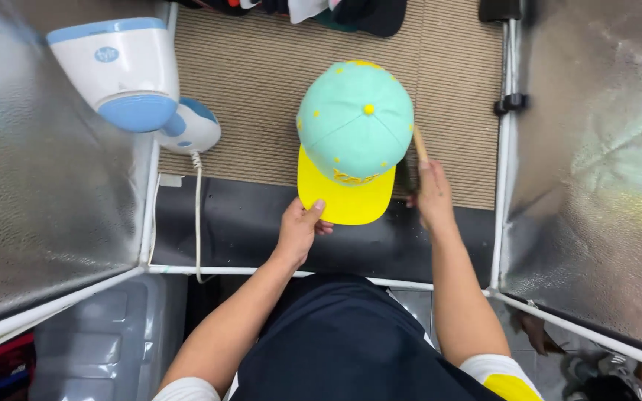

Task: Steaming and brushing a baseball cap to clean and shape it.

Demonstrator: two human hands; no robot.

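Striped mat (254, 96); cap (354, 122) in left hand (299, 230); brush (414, 160) in right hand (432, 197)

Left hand (300, 230) grips cap (354, 122) brim — right hand (432, 194) holds, seemingly, a brush (412, 160).

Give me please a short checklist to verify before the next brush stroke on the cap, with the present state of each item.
1. Left hand holds the cap by its yellow brim: ok, thumb on top of the brim edge.
2. Right hand grips the brush: ok, fingers closed around it, wooden handle pointing up.
3. Bristles touch the cap's side: cannot tell, the contact spot is hidden behind the crown.
4. Cap faces the camera squarely: ok, the top button is visible near the crown centre.
5. White and blue appliance and its cord are apart from the cap: ok, they are to the left.
6. Cap's surface is clean: cannot tell at this size.
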